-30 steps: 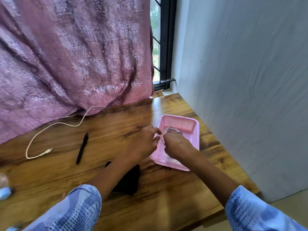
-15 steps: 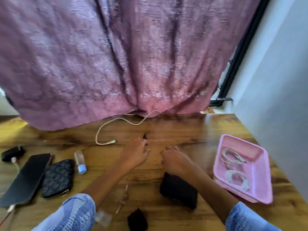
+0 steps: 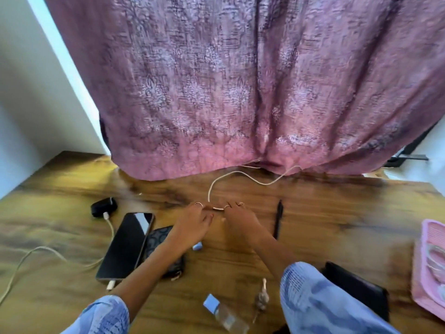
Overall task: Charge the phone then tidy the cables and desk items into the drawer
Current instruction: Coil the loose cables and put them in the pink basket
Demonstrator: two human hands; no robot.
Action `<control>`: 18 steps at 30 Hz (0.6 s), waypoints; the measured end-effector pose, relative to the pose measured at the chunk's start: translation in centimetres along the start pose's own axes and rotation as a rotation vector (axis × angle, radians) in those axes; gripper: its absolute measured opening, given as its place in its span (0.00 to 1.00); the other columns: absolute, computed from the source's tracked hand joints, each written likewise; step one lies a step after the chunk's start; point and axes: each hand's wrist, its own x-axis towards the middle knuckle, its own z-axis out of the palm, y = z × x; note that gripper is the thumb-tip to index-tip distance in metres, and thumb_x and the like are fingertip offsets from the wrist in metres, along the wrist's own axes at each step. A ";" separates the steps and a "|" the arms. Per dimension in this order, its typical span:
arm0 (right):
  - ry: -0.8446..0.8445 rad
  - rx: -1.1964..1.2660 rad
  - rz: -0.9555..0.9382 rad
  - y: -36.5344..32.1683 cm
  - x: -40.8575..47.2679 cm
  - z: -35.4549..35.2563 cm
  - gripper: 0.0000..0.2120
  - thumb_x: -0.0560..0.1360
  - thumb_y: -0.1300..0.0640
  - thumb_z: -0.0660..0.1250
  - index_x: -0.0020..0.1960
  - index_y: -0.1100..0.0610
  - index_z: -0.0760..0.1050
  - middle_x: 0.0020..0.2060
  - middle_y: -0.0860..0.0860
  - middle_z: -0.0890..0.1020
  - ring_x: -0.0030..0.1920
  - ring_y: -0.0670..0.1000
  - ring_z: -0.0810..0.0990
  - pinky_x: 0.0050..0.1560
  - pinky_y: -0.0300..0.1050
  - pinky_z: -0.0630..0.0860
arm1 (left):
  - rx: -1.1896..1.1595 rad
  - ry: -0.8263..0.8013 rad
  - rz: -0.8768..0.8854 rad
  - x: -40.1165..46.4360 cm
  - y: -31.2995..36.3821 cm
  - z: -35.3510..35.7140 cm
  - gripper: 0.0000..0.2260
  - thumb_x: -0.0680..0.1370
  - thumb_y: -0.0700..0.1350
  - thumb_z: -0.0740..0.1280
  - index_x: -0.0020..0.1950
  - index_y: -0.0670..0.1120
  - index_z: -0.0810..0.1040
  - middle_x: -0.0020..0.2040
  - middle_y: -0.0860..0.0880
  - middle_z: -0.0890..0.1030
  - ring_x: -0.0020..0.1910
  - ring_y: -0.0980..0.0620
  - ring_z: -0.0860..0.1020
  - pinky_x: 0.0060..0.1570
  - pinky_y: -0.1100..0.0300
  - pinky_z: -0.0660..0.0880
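White cable (image 3: 237,175): loose on the wooden desk (image 3: 325,208), looping out from under the curtain hem, its free plug end lying between the two hands. This cable serves as the landmark below.

Left hand (image 3: 192,225): at the plug end, on its left side, fingers extended toward the plug; whether they pinch it cannot be told. Right hand (image 3: 238,222): on the plug's right side, fingers curled down over the end; a firm grip cannot be confirmed, since motion blur hides the contact.

Step in hand, as judged: gathering this remaining cable for tidying. The charging step appears done, as the phone (image 3: 126,247), left of and nearer than the plug end, lies face up with a second cable entering its lower edge and running to a black adapter (image 3: 103,206). The next move calls for pinching the plug, drawing the cord free of the curtain, and coiling it without snagging.

Other items: a patterned pouch (image 3: 161,239) touching the phone's right edge; a black pen (image 3: 278,222) just right of the plug end; a black wallet (image 3: 356,288) nearer and to the right; a pink tray (image 3: 423,261) far right, already holding coiled white cables; a small clear bottle (image 3: 226,314) at the near edge.

Room: a mauve patterned curtain (image 3: 240,80) behind the cable; pale walls on either side. No drawer is visible.
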 end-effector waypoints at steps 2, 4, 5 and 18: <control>0.080 -0.044 0.034 -0.6 -0.1 0.9 0.15 0.78 0.61 0.56 0.63 0.59 0.70 0.65 0.56 0.71 0.66 0.59 0.68 0.62 0.55 0.70 | -0.091 -0.017 -0.030 -0.3 -0.4 -0.6 0.07 0.77 0.39 0.63 0.53 0.39 0.77 0.49 0.44 0.80 0.49 0.47 0.78 0.47 0.61 0.70; 0.119 0.004 0.070 -0.9 -0.7 1.4 0.13 0.78 0.62 0.55 0.60 0.59 0.71 0.62 0.56 0.72 0.64 0.59 0.69 0.58 0.54 0.71 | -0.172 -0.063 -0.060 -0.4 -0.7 -0.9 0.05 0.78 0.40 0.62 0.52 0.47 0.75 0.40 0.50 0.79 0.36 0.54 0.77 0.35 0.66 0.71; 0.115 0.054 0.096 -0.9 -1.0 1.4 0.12 0.78 0.63 0.56 0.59 0.60 0.71 0.61 0.56 0.72 0.63 0.59 0.70 0.56 0.54 0.72 | -0.203 -0.078 -0.076 -0.4 -0.7 -0.8 0.06 0.78 0.40 0.62 0.52 0.49 0.73 0.38 0.52 0.78 0.32 0.56 0.75 0.31 0.68 0.69; 0.430 0.819 0.236 -0.4 -5.5 -4.8 0.05 0.78 0.58 0.62 0.47 0.56 0.76 0.42 0.53 0.83 0.43 0.52 0.80 0.45 0.45 0.74 | -0.589 -0.070 0.003 1.3 6.6 0.9 0.13 0.80 0.48 0.61 0.48 0.39 0.76 0.41 0.37 0.82 0.40 0.40 0.82 0.46 0.47 0.80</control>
